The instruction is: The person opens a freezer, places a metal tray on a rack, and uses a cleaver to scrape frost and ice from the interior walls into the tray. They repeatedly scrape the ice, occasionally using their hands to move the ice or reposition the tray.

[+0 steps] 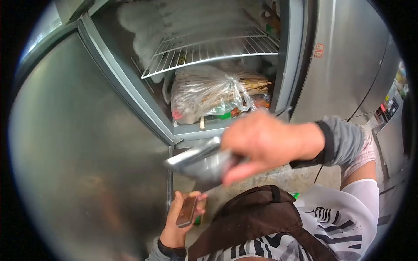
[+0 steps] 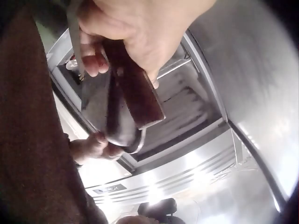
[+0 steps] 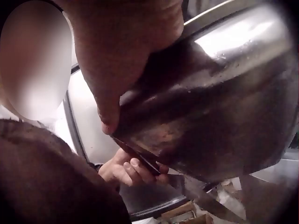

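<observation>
Right hand: fingers curled, grasping a curved, shiny metal vessel in front of the open grey metal cabinet; head view blurred.
Left hand: thumb and fingers clenched on a flat brown rectangular slab, below the cabinet opening; slab-to-vessel contact couldn't be told.
Edges: smooth steel door stood open left of the cabinet; vessel sat near its lower sill.
Inside cabinet: white wire rack above a wrinkled clear plastic bag of thin sticks.
</observation>
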Tool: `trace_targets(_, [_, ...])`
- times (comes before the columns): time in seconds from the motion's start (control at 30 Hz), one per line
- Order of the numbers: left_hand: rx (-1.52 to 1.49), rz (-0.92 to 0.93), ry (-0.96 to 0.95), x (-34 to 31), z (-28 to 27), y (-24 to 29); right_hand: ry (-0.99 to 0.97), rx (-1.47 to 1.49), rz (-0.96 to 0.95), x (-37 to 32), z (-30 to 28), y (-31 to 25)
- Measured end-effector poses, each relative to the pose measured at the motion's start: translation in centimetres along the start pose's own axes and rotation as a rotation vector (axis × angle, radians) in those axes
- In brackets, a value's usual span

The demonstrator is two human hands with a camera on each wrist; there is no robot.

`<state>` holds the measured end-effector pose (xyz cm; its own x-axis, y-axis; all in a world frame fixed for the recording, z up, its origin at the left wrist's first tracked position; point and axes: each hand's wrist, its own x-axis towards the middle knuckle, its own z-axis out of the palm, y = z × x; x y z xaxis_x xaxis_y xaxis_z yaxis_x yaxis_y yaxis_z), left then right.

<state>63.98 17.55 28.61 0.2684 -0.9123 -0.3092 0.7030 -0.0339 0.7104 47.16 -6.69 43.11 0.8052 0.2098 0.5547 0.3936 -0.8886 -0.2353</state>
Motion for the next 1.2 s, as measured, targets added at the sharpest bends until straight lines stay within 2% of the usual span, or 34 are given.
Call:
trace_targets(0.03, [-0.005, 0.001, -0.012, 0.0, -0.2, 0.0, 0.020, -0.040, 0.147, 0.7, -2.0, -0.6])
trace_targets(0.1, [0.223, -0.037, 0.094, 0.4, -0.5, 0.3, 0.158, 0.005, 0.202, 1.8, -5.0, -2.0])
trace_targets(0.13, [0.251, -0.119, 0.194, 0.2, 0.2, 0.9, 0.232, 0.165, 0.388, 2.6, -6.9, -3.9])
trace_targets(0.17, [0.244, -0.099, 0.179, 0.2, 0.0, 1.0, 0.303, 0.323, 0.568, 3.1, -8.4, -5.3])
trace_targets(0.23, [0.296, -0.157, 0.192, 0.3, -1.0, 1.0, 0.442, 0.360, 0.327, 2.9, -11.0, -5.1])
trace_targets(0.3, [0.279, -0.135, 0.188, 0.7, -1.8, 0.7, 0.639, 0.161, 0.201, 1.2, -13.9, -5.5])
trace_targets(0.33, [0.243, -0.143, 0.167, 0.9, -2.2, 0.5, 0.621, 0.153, 0.194, 1.3, -14.4, -5.9])
trace_targets(0.5, [0.247, -0.163, 0.118, 0.8, -2.7, 0.5, 0.597, -0.320, 0.057, 2.5, -15.5, -7.4])
trace_targets(0.53, [0.267, -0.161, 0.106, 0.7, -2.5, 0.7, 0.530, -0.116, 0.115, 5.9, -11.5, -9.1])
trace_targets(0.57, [0.288, -0.159, 0.096, 0.6, -2.3, 0.7, 0.508, -0.173, 0.057, 7.3, -9.8, -9.2])
trace_targets(0.6, [0.286, -0.153, 0.099, 0.7, -2.3, 0.6, 0.293, -0.510, -0.001, 7.7, -10.0, -8.2])
trace_targets(0.67, [0.276, -0.088, 0.070, 0.8, -2.2, 0.2, 0.266, -0.773, -0.020, 9.4, -7.1, -5.1])
trace_targets(0.7, [0.277, -0.085, 0.079, 0.8, -2.1, 0.0, 0.272, -0.802, 0.003, 10.4, -5.3, -3.1])
trace_targets(0.77, [0.257, -0.019, 0.041, 1.0, -2.0, -0.2, 0.186, -0.785, -0.094, 11.8, -2.1, 1.7])
trace_targets(0.87, [0.292, 0.062, 0.024, 1.8, -2.0, 0.4, 0.059, -0.823, 0.037, 14.7, 3.2, 9.0])
trace_targets(0.97, [0.297, 0.028, 0.114, 2.6, -0.6, 1.4, 0.136, -0.751, 0.022, 17.8, 5.4, 14.9])
trace_targets(1.1, [0.324, -0.003, 0.219, 4.8, 1.1, 2.7, 0.143, -0.717, 0.056, 20.9, 5.9, 21.7])
trace_targets(1.13, [0.362, -0.075, 0.318, 4.8, 3.5, 4.3, -0.020, -0.696, 0.135, 21.4, 5.5, 23.2])
trace_targets(1.17, [0.375, -0.074, 0.326, 5.9, 2.6, 4.2, -0.186, -0.677, 0.216, 21.8, 5.1, 24.6])
trace_targets(1.2, [0.326, -0.007, 0.241, 7.2, 0.7, 3.5, -0.188, -0.650, 0.195, 22.4, 4.8, 26.8])
